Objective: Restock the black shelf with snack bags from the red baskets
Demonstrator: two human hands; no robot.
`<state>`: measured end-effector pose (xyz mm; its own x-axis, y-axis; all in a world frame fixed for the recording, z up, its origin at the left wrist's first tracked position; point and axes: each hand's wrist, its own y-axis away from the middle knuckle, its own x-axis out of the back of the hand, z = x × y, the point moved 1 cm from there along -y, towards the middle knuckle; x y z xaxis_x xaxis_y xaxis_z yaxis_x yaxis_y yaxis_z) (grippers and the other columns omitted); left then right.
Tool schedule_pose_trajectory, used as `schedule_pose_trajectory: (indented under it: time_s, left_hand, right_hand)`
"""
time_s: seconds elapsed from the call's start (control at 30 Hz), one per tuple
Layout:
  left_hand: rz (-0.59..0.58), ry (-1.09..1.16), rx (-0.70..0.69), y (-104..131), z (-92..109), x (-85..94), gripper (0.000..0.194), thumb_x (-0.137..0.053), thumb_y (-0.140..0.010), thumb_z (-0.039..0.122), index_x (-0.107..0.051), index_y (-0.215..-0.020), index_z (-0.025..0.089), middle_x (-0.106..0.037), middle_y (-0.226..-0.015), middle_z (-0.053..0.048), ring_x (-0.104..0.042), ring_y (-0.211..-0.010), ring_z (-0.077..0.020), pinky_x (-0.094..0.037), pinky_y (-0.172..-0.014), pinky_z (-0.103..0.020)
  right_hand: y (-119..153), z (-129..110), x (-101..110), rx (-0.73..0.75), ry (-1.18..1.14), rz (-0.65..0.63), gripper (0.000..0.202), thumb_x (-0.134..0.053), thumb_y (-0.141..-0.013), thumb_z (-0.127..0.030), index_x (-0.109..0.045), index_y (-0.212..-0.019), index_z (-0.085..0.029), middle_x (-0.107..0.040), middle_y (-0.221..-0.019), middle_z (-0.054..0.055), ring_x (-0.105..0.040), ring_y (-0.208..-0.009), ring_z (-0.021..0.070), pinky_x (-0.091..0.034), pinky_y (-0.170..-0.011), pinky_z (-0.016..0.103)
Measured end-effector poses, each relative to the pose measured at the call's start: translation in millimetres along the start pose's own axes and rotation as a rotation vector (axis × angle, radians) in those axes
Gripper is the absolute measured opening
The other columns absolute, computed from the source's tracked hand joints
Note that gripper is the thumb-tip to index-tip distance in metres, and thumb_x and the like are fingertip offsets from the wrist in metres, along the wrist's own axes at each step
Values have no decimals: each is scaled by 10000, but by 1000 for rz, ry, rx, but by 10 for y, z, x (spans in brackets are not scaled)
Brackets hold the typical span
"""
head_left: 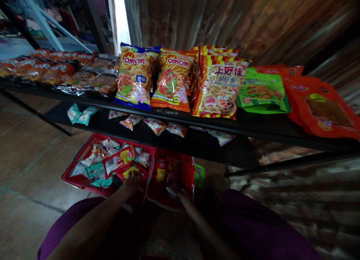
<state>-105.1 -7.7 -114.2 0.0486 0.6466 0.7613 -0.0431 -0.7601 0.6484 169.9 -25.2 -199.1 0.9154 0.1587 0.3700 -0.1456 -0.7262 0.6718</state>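
Note:
My left hand (131,183) reaches into the left red basket (67,173), its fingers apart over a red-and-yellow snack packet (132,172). Beside it lie another red snack packet (119,161) with a white label and several small white and teal packets (98,172). At the front right of the right red basket (161,206) is my right hand (184,198), close to a small packet with a striped end (171,192). Shadow hides most of its fingers, and I cannot tell whether it grips anything. A red packet (161,170) lies further back in that basket.
A black shelf (174,115) runs above the baskets, bearing puffed-snack bags (171,80), a green bag (263,93) and orange bags (327,106). Small packets (156,125) lie on the lower shelf (180,145). My knees (253,226) flank the baskets; a curtain (225,23) hangs behind.

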Motion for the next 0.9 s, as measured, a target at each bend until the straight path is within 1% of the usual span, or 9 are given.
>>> schedule_pose_trajectory:
  time_s: [0.1, 0.2, 0.33, 0.43, 0.53, 0.67, 0.77, 0.83, 0.9]
  left_hand:
    - [-3, -30, 24, -33, 38, -123, 766, -566, -755, 192, -245, -1449, 229, -185, -1523, -196, -153, -1391, -386, -442, -919, -507]
    - [-22, -2, -18, -61, 53, -165, 833, -614, -720, 250, -228, -1456, 209, -152, -1529, -203, -117, -1390, -409, -429, -934, -520]
    - [21, 58, -2, -69, 84, -144, 728, -524, -765, 269, -270, -1443, 190, -121, -1543, -175, -102, -1400, -385, -398, -978, -495]
    - [15, 47, 29, -41, 126, -61, 720, -534, -756, 271, -293, -1431, 201, -171, -1531, -174, -129, -1399, -372, -377, -998, -498]
    - [7, 25, 53, 13, 151, 99, 644, -514, -772, 182, -352, -1394, 224, -298, -1486, -166, -216, -1386, -329, -413, -968, -460]
    - [18, 47, 67, 95, 148, 373, 501, -335, -834, 43, -474, -1301, 157, -495, -1340, -182, -433, -1280, -254, -457, -917, -347]
    - [17, 52, 59, 183, 129, 609, 420, -357, -837, 67, -544, -1210, 114, -618, -1163, -198, -590, -1102, -261, -481, -870, -360]
    - [37, 50, 35, 280, 103, 793, 419, -400, -818, 70, -534, -1212, 125, -642, -1119, -189, -614, -1060, -255, -479, -868, -364]
    - [70, 45, 10, 409, 69, 986, 438, -368, -824, 54, -522, -1224, 142, -655, -1091, -184, -625, -1040, -247, -479, -856, -365]
  right_hand:
    - [-27, 20, -10, -25, -27, 18, 195, -644, -613, -347, -684, -673, -166, -708, -769, 71, -651, -894, 284, -487, -798, 376]
    - [-46, 45, -4, -36, -58, 33, 151, -635, -606, -317, -665, -640, -173, -709, -795, 71, -647, -919, 282, -486, -808, 366]
    - [-28, 83, 25, -28, -116, 22, 143, -610, -608, -288, -657, -651, -161, -709, -811, 84, -656, -904, 271, -491, -795, 338]
    - [-1, 107, 36, -29, -161, 2, 193, -588, -633, -310, -666, -717, -155, -712, -794, 75, -672, -839, 253, -503, -754, 328]
    - [3, 118, 45, -35, -192, -5, 227, -587, -645, -340, -667, -750, -156, -716, -790, 66, -677, -820, 249, -509, -739, 329]
    - [-22, 108, 60, -69, -202, 6, 214, -621, -629, -328, -668, -734, -147, -718, -802, 87, -671, -865, 269, -510, -763, 349]
    - [-2, 62, 47, -97, -205, 15, 246, -635, -635, -338, -679, -772, -139, -718, -849, 105, -670, -872, 273, -517, -764, 365]
    - [44, 2, 25, -94, -214, 15, 276, -644, -641, -355, -689, -812, -143, -718, -868, 100, -665, -890, 276, -523, -766, 379]
    - [106, -78, 4, -28, -219, -1, 312, -648, -656, -385, -699, -862, -157, -718, -884, 92, -654, -929, 285, -527, -779, 403]
